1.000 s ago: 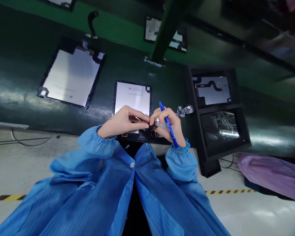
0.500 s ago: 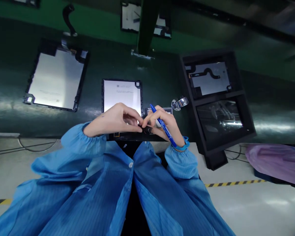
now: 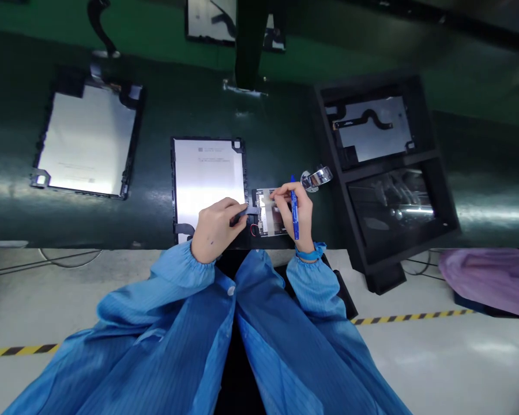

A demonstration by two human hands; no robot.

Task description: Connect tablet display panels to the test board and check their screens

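Note:
My left hand (image 3: pixel 216 227) pinches a dark flat flex cable (image 3: pixel 251 211) between thumb and forefinger. The cable's far end reaches the left edge of a small circuit board (image 3: pixel 264 223), which has a pale tape strip across it and a red wire at its lower left. A blue pen (image 3: pixel 294 216) rests in my right hand (image 3: pixel 301 210); thumb and forefinger of that hand come together over the board's upper part, and whether they grip anything else is too small to tell. Just left of the board lies a display panel (image 3: pixel 210 178) with a silvery back, partly covered by my left hand.
Another silvery panel (image 3: pixel 86 141) lies at the left with a black cable (image 3: pixel 99 29) behind it. Right of the board sits a shiny metal ring-shaped item (image 3: pixel 316 178). A black two-compartment tray (image 3: pixel 389 164) stands further right. A dark post (image 3: pixel 248 49) rises at the back.
My hands, close together over a small dark part before, are now apart. The left has moved left and pinches the flex cable; the right has turned more upright over the board, still with the pen.

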